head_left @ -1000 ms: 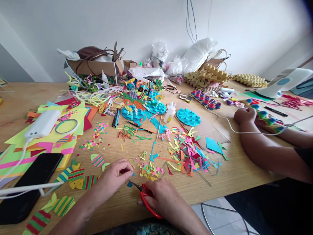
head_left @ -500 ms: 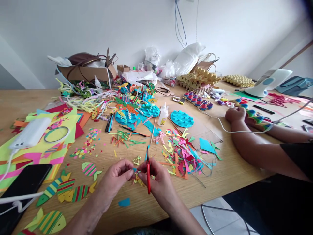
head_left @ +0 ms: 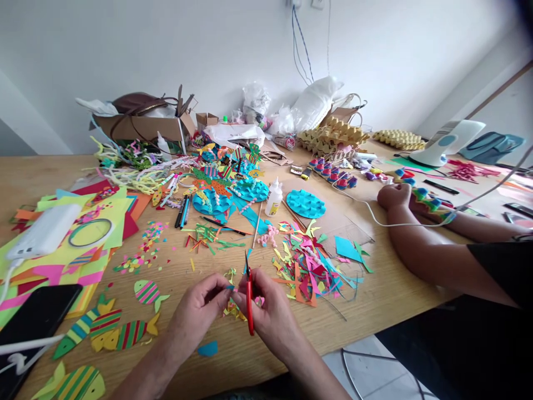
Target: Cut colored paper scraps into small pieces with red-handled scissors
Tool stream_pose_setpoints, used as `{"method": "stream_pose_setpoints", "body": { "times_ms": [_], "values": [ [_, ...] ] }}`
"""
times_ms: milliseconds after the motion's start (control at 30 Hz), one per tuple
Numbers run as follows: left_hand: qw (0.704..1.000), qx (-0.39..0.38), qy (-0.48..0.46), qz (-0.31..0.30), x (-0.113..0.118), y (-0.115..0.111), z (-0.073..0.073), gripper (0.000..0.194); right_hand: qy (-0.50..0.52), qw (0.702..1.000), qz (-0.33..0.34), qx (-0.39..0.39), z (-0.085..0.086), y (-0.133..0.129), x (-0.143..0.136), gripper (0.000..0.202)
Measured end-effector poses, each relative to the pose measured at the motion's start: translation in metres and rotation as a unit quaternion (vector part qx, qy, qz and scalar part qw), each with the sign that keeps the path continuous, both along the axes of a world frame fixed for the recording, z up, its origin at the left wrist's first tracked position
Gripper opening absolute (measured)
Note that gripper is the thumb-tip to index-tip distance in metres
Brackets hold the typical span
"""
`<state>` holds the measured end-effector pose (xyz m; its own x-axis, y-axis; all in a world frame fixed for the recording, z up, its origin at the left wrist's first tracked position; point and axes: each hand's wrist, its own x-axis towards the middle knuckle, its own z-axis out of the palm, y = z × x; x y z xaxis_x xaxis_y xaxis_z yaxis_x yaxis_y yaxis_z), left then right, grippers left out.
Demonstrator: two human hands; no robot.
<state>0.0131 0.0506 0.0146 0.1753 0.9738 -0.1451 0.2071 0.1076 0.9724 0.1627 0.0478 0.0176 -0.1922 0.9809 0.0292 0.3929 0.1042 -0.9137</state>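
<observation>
Between the fingertips of my left hand (head_left: 207,303) is pinched a small piece of blue paper (head_left: 230,287), mostly hidden by the fingers. My right hand (head_left: 266,300) is closed around red-handled scissors (head_left: 250,305), their dark blades pointing away from me, and its thumb and fingertips meet the left ones at the paper. Yellow paper scraps (head_left: 235,310) lie beneath the fingertips. A blue paper scrap (head_left: 208,349) rests on the table just below my left hand. To the left are striped paper fish (head_left: 146,291), several of them in a loose group.
A heap of coloured paper strips (head_left: 308,261) lies right of my hands. A white glue bottle (head_left: 274,198) stands beyond, beside blue egg-carton discs (head_left: 306,204). A black phone (head_left: 39,316) and coloured sheets (head_left: 114,222) lie left. At right, another person's forearm (head_left: 410,244) rests on the table.
The whole view has shifted slightly left. My hands stay together at the blue paper, and the scissors have tilted a little in my right hand.
</observation>
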Motion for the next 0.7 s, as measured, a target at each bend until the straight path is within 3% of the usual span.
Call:
{"method": "stream_pose_setpoints", "body": {
  "times_ms": [233, 467, 700],
  "values": [
    [0.994, 0.008, -0.087, 0.058, 0.000, -0.003, 0.006, 0.012, -0.038, 0.998, 0.045, -0.013, -0.008, -0.020, 0.005, 0.025],
    [0.992, 0.004, -0.110, 0.061, 0.007, -0.003, 0.010, 0.011, -0.044, 0.998, 0.052, -0.012, -0.013, -0.019, 0.003, 0.027],
    [0.994, -0.005, -0.107, 0.033, 0.007, -0.005, 0.006, 0.011, -0.028, 0.999, 0.041, -0.003, -0.013, -0.017, 0.002, 0.027]
  ]
}}
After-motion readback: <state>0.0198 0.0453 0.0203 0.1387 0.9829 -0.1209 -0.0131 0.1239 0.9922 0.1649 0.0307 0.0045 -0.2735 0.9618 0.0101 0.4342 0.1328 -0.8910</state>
